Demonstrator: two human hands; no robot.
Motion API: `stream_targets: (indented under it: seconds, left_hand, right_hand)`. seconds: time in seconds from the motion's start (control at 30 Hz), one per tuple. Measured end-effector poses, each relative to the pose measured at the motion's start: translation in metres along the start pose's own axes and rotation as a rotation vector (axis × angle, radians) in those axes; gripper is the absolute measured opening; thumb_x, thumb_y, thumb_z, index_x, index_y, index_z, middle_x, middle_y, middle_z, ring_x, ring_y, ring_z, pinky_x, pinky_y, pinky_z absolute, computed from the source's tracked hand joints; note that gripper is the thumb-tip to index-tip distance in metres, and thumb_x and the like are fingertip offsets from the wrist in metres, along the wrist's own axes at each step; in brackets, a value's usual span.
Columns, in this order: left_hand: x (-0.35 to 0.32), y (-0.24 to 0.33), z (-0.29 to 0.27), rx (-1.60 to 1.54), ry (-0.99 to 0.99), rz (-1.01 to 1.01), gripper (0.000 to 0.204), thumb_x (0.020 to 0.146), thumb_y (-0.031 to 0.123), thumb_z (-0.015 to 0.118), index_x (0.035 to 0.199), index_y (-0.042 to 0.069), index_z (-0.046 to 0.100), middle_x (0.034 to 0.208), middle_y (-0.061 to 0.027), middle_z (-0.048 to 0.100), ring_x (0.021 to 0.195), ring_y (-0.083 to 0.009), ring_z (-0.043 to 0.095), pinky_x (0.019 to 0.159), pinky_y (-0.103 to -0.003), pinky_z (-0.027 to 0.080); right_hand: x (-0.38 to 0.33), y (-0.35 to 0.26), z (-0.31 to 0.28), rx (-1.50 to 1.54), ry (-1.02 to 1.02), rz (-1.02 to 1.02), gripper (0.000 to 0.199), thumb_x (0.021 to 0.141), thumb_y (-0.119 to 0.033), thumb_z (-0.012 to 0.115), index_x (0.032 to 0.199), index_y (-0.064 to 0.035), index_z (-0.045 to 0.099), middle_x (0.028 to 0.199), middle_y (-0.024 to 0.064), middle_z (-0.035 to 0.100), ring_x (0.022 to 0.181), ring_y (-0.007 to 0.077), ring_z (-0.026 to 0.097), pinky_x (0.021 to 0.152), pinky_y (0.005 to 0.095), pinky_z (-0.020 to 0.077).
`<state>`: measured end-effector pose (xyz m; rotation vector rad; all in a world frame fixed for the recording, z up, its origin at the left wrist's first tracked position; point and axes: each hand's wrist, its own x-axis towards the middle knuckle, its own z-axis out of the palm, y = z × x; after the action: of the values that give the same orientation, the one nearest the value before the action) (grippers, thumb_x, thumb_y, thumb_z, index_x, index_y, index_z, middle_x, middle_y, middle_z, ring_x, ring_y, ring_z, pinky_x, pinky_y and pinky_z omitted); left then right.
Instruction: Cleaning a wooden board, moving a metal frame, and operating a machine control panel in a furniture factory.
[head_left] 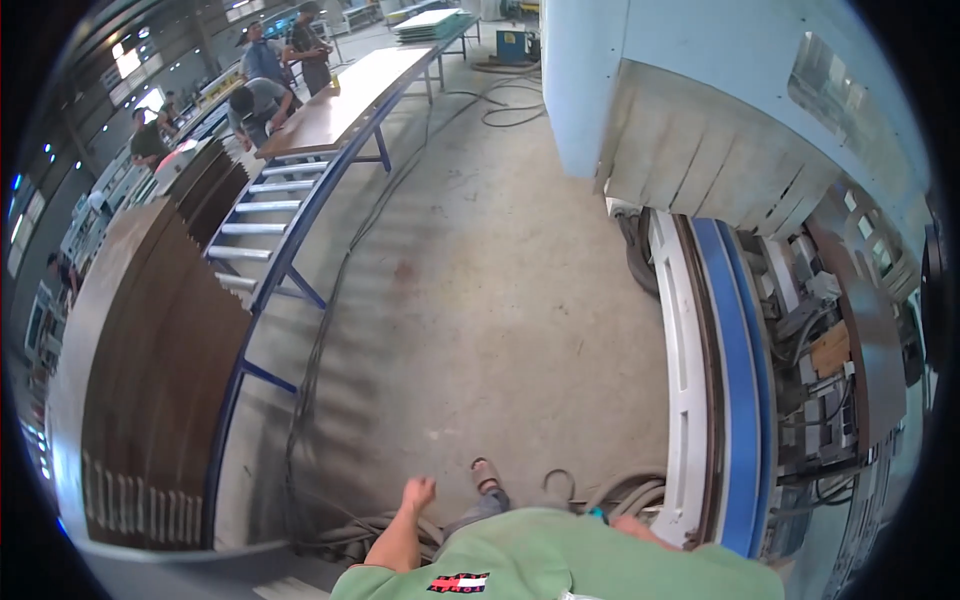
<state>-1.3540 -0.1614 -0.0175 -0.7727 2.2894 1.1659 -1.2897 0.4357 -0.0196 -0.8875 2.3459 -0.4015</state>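
Observation:
My left hand [420,492] hangs over the floor at the lower middle, its fingers curled in and nothing showing in them. It touches nothing; the thick hoses [370,530] on the floor are nearest to it. On the right, my right forearm [645,532] bends in front of my green shirt [560,555]. A small teal thing [598,513] shows at its far end, too small to name. The fingers of that hand are hidden, so what it holds cannot be told. One sandalled foot [486,474] is stepping forward.
A stack of brown panels [150,380] stands at left beside a blue-framed roller conveyor [255,228]. Several people work around a panel [350,100] farther along. At right runs a machine with a blue rail [735,380]. Cables [350,250] lie along the floor.

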Motion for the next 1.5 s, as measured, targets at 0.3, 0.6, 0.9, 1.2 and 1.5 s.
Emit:
stream_targets:
  seconds: [0.3,0.6,0.9,1.2,1.5]
  left_hand:
    - [0.26,0.285,-0.218,-0.428,0.179,0.204,0.029,0.084,0.025,0.053,0.082,-0.003,0.062,0.068,-0.0054,0.06,0.063,-0.0124,0.058,0.06,-0.027,0.046]
    - [0.462,0.256,-0.285,-0.032,-0.222,-0.098,0.028,0.081,0.026,0.056,0.077,-0.001,0.063,0.071,-0.0164,0.064,0.061,-0.0249,0.063,0.06,-0.038,0.048]
    - [0.822,0.496,-0.35,0.179,-0.055,0.071,0.035,0.078,0.031,0.059,0.091,-0.001,0.067,0.085,-0.0226,0.065,0.081,-0.0275,0.066,0.072,-0.037,0.048]
    - [1.233,0.876,-0.497,0.092,-0.14,0.155,0.034,0.078,0.029,0.049,0.073,0.0,0.065,0.069,-0.0196,0.063,0.068,-0.0316,0.063,0.066,-0.039,0.049]
    - [1.508,1.23,-0.533,-0.079,0.008,0.312,0.027,0.083,0.023,0.055,0.078,-0.002,0.062,0.063,-0.0052,0.058,0.054,-0.0135,0.054,0.05,-0.028,0.044]
  right_hand:
    - [0.382,0.041,-0.3,1.168,0.302,0.918,0.02,0.082,-0.021,0.057,0.097,-0.0086,0.064,0.077,0.0042,0.061,0.059,0.012,0.056,0.051,0.0285,0.0475]
    - [0.685,0.165,-0.527,1.162,0.271,0.998,0.017,0.081,-0.021,0.059,0.088,-0.007,0.066,0.068,0.0023,0.06,0.053,0.0099,0.055,0.043,0.024,0.0443]
    - [0.912,0.309,-0.764,1.291,0.471,0.963,0.013,0.082,-0.016,0.058,0.087,-0.0049,0.062,0.073,0.0038,0.059,0.056,0.0109,0.052,0.047,0.0257,0.0433]
    - [1.072,0.405,-0.934,1.439,0.526,1.135,0.018,0.084,-0.021,0.056,0.093,-0.0066,0.062,0.077,0.004,0.061,0.063,0.0142,0.058,0.053,0.0267,0.0476]
    - [1.284,0.622,-1.097,1.372,0.46,1.133,0.016,0.084,-0.02,0.058,0.084,-0.0041,0.062,0.069,0.0065,0.057,0.055,0.0188,0.056,0.046,0.0331,0.0452]
